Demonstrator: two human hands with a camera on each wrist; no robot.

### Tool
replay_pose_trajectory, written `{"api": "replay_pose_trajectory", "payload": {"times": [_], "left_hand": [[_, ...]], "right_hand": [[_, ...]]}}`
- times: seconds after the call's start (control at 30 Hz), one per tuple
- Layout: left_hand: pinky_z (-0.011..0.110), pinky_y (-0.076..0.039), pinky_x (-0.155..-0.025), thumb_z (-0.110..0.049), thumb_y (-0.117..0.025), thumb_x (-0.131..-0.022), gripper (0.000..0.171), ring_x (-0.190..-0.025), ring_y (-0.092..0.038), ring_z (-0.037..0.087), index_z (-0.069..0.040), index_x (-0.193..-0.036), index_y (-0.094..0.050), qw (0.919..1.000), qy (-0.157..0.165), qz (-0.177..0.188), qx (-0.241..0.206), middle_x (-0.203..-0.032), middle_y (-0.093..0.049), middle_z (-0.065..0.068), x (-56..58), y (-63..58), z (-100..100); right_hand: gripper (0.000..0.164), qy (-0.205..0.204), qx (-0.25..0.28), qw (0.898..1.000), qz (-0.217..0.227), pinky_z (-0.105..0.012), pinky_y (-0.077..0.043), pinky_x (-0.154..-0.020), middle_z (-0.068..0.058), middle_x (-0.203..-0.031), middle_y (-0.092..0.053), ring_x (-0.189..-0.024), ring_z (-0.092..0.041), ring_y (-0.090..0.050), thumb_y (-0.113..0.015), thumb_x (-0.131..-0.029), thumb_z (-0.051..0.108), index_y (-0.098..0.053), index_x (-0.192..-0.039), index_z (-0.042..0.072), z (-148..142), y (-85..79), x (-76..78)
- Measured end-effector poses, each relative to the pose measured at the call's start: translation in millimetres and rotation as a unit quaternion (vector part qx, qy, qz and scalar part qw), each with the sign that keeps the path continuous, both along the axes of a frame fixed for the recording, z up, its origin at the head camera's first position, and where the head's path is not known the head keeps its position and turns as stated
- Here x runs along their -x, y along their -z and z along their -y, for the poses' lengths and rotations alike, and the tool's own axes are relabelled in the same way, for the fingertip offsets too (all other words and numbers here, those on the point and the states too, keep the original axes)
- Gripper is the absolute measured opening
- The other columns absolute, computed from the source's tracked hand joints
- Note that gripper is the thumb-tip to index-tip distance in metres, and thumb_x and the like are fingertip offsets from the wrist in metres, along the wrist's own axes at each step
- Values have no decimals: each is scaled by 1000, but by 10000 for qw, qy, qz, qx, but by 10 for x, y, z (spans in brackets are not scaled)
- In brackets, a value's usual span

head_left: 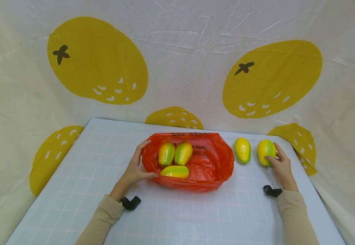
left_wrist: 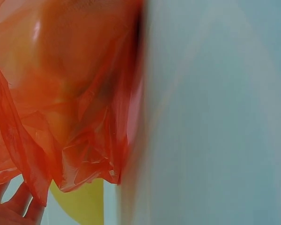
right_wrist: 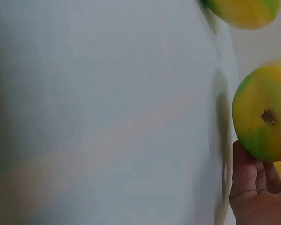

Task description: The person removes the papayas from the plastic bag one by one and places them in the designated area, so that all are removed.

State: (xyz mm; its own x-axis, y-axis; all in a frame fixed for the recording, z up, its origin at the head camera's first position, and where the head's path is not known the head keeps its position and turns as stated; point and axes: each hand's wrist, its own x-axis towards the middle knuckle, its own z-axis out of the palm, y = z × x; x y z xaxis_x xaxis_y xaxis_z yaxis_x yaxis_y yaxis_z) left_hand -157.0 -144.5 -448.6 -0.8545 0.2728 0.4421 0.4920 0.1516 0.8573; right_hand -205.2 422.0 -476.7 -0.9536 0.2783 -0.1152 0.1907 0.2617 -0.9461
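A red plastic bag (head_left: 214,163), its mouth spread wide, sits mid-table in the head view. Inside its left half lie three yellow-green mangoes, the front one (head_left: 175,172) on its side. My left hand (head_left: 134,170) holds the bag's left edge, fingers at the back corner and thumb at the front. The left wrist view shows fingertips at the red film (left_wrist: 84,140). To the right, my right hand (head_left: 283,166) grips another mango (head_left: 265,153) between thumb and fingers. In the right wrist view this mango (right_wrist: 264,112) shows its stem end, with its shadow apart on the tabletop.
One more mango (head_left: 242,150) lies between the bag and my right hand. The table (head_left: 195,217) has a pale checked cover. Behind it hangs a white cloth (head_left: 183,68) printed with big yellow fruit. Black wrist mounts (head_left: 131,203) sit on both wrists.
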Motion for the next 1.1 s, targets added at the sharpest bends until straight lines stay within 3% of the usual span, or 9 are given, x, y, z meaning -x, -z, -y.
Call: {"api": "replay_pose_trajectory", "payload": {"times": [0.17,0.4,0.5,0.73,0.97,1.1], "left_hand": [[61,-24,-115,4,-89,-62,104,-144,-29,30,5,-148,-29,10000,14,-84,-12,-155,-31,23,9,-5,0],[61,-24,-115,-8,-91,-67,104,-144,-28,29,4,-149,-29,10000,13,-41,8,-156,-31,22,10,-3,3],[61,-25,-114,-9,-91,-68,103,-144,-28,29,3,-149,-29,10000,20,-6,8,-156,-31,22,9,0,1],[60,-26,-114,-12,-90,-69,102,-143,-29,27,3,-149,-29,10000,22,12,12,-156,-31,21,3,9,-2],[62,-26,-113,-15,-90,-70,102,-144,-28,31,4,-149,-29,10000,51,13,-6,-156,-31,21,-2,7,-9],[62,-26,-113,-17,-90,-71,102,-144,-29,30,5,-148,-29,10000,75,11,-37,-156,-32,21,2,7,-13]], "right_hand": [[76,60,-292,9990,335,-14,-41,-84,-18,-157,-18,-107,-12,-37,-64,-97,30,-18,-157,41,-40,20,-11],[78,-106,-274,9982,517,-54,-27,-110,-20,-161,-9,-126,-34,-27,-62,-98,35,-12,-157,42,-43,39,2],[79,-181,-103,9981,583,-63,-16,-116,-21,-163,-4,-135,-40,-18,-61,-98,37,-10,-158,41,-38,56,22],[82,3,-92,9971,761,-65,-14,-116,-21,-164,-3,-142,-42,-11,-62,-97,43,-10,-159,37,-21,117,63],[88,246,-121,9973,677,-62,-15,-117,-18,-164,-9,-142,-39,-15,-67,-93,47,-11,-160,33,24,140,75],[92,198,-170,9972,704,-62,-13,-117,-17,-165,-6,-146,-41,-11,-68,-91,49,-10,-160,31,24,144,68]]}}
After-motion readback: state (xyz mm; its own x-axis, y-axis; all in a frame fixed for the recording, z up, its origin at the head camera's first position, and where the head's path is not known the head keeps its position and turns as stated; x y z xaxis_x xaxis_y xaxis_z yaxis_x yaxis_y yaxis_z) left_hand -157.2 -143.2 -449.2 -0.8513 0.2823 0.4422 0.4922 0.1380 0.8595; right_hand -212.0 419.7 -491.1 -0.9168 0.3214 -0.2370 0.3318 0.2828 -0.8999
